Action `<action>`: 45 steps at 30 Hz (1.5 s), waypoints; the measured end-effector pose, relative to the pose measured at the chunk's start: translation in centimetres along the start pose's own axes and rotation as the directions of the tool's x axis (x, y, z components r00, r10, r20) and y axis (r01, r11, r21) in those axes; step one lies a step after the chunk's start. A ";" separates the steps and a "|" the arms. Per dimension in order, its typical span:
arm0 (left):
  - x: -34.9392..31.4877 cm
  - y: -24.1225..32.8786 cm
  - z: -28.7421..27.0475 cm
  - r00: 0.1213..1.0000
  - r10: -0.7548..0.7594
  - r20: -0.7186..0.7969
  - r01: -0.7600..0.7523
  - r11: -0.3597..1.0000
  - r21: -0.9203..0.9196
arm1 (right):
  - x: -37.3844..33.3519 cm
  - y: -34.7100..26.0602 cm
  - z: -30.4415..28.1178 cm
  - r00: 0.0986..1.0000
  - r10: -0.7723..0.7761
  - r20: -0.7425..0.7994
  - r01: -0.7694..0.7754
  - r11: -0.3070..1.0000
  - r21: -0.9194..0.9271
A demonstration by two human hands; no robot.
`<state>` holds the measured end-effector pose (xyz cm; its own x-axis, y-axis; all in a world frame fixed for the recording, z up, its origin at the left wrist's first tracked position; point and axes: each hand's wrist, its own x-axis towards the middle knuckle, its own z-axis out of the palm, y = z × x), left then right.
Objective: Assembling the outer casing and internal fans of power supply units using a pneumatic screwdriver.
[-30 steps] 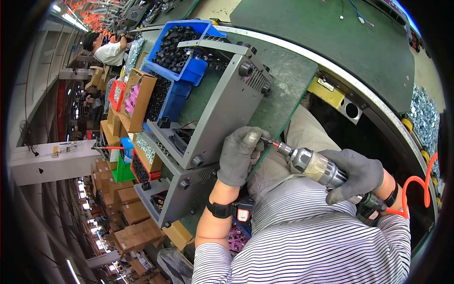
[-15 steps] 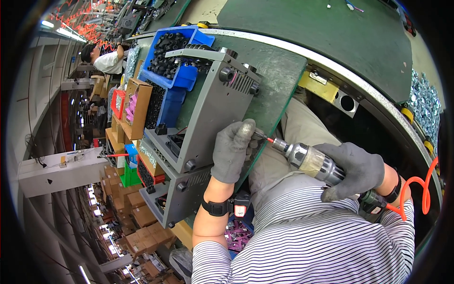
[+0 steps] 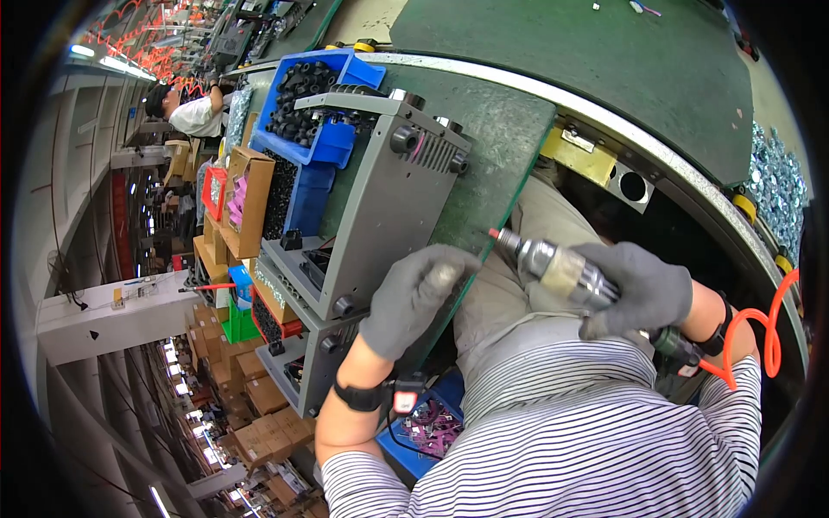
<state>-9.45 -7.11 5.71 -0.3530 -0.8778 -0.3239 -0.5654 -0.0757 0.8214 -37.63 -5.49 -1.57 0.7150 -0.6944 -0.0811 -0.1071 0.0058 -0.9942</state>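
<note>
My right hand [image 3: 649,292], in a grey glove, grips a pneumatic screwdriver [image 3: 563,273] with an orange coiled hose [image 3: 732,332] behind it. The driver's red-collared tip points left, over my lap. Across from it, my gloved left hand [image 3: 414,300] is closed with bent fingers, near the bench edge and apart from the tip; what it holds, if anything, is hidden. Beside the left hand stands a grey metal housing [image 3: 380,207] with round black feet and vent slots. A second grey housing [image 3: 321,367] sits nearer to me, partly behind my left forearm.
Blue bins [image 3: 337,142] of black knobs or feet stand behind the housing. A cardboard box [image 3: 252,207] holds pink parts. Near my lap is a blue bin [image 3: 404,456] of purple pieces. Silvery small parts [image 3: 773,177] lie at far right. A co-worker [image 3: 197,114] is at far left.
My left hand has drawn back left and toward me, away from the driver tip. The screwdriver has shifted slightly left and up. More of the bin with purple pieces shows.
</note>
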 end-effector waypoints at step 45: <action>-5.0 7.7 -6.3 0.985 -0.020 -0.172 0.026 0.999 0.035 | 0.2 0.0 0.9 0.987 0.137 -0.084 -0.122 0.979 0.162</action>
<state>-7.38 -6.27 16.66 -0.2081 -0.9444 -0.2544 -0.6004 -0.0820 0.7955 -36.90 -4.97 -1.61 0.6328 -0.7451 -0.2107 -0.0808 0.2070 -0.9750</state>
